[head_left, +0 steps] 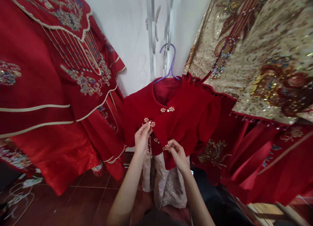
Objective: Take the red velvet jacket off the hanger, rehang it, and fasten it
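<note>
A dark red velvet jacket (186, 118) hangs on a purple hanger (170, 64) in front of me. Pearl clasps (167, 109) close its front near the collar. My left hand (142, 138) pinches the jacket's left front edge beside another pearl clasp (149, 122). My right hand (176, 153) pinches the lower corner of the overlapping flap, at a small pearl clasp (166, 147). Below the jacket hangs a pale silvery skirt (168, 183).
A red embroidered robe (49, 89) hangs on the left. On the right hangs a gold sequinned garment (256, 50) with red pleated fabric (256, 161) below. A white wall and a metal rack (151, 30) stand behind. The floor has red-brown tiles (80, 200).
</note>
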Demonstrator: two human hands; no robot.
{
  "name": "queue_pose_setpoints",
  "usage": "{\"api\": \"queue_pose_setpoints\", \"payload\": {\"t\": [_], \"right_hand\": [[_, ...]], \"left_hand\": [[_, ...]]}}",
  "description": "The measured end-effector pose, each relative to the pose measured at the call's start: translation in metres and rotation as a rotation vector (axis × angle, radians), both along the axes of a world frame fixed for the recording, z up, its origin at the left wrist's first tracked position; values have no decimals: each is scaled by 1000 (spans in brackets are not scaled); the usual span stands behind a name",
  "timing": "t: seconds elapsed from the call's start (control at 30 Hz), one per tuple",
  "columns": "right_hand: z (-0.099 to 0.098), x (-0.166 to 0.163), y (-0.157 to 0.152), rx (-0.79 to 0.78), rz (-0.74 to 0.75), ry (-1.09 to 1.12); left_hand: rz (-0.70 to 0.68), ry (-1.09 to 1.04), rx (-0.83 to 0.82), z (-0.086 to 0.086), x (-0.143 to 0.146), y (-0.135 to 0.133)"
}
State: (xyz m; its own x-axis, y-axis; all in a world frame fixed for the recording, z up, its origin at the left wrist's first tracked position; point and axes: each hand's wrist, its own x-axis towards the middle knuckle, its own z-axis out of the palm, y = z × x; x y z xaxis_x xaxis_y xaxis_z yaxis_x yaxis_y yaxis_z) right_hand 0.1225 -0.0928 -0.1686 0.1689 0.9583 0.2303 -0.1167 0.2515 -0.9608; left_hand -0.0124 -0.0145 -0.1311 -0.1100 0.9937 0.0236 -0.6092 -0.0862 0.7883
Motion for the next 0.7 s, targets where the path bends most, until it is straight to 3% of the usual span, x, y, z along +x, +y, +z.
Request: {"api": "queue_pose_setpoints", "payload": {"t": [0.2, 0.5, 0.7], "right_hand": [[-4, -2, 0, -20, 23, 47], [-6, -4, 0, -4, 26, 43], [-8, -3, -2, 8, 37, 19]], "left_hand": [[-20, -77, -32, 3, 3, -1], [106, 46, -58, 2, 8, 3], [89, 67, -115, 4, 7, 3]]}}
